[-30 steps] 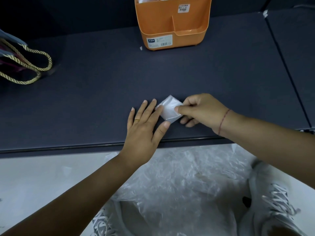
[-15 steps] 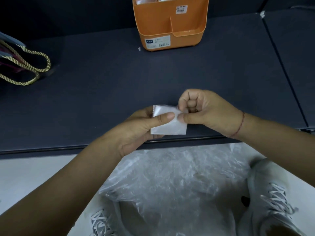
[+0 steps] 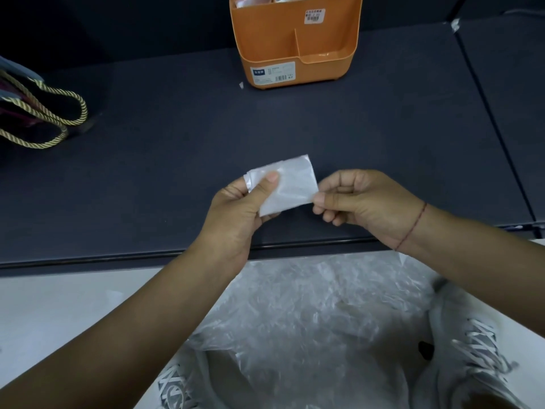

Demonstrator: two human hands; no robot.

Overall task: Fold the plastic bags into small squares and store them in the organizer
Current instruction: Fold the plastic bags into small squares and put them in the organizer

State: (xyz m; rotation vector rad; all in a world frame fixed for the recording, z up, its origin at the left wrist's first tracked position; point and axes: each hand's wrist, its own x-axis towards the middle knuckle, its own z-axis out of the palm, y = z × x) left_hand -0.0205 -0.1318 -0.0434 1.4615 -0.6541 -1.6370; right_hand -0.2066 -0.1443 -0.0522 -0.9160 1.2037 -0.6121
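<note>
Folded plastic bag (image 3: 290, 184), small whitish near-square, held up above the bench (image 3: 177, 113), over its near part and between both hands. Left grip (image 3: 236, 211) holds the bag's left end: thumb pressed flat on top, fingers curled underneath, one fingertip showing past the bag's left edge. Right grip (image 3: 362, 202) pinches the bag's lower right edge between thumb and forefinger, other fingers curled in and not on the bag. Bag tilted, right side higher. Red thread bracelet (image 3: 413, 225) on the right wrist.

Orange organizer (image 3: 295, 39) upright at the far side of the bench, well apart from the bag; pale folded pieces in its back compartments, front right compartment looks bare. Tiny white scrap (image 3: 241, 85) just left of its base. Tote with gold rope handles (image 3: 44, 113) at the far left. Below the bench edge, a pile of loose clear plastic (image 3: 309, 314) between two white shoes (image 3: 477, 343).
</note>
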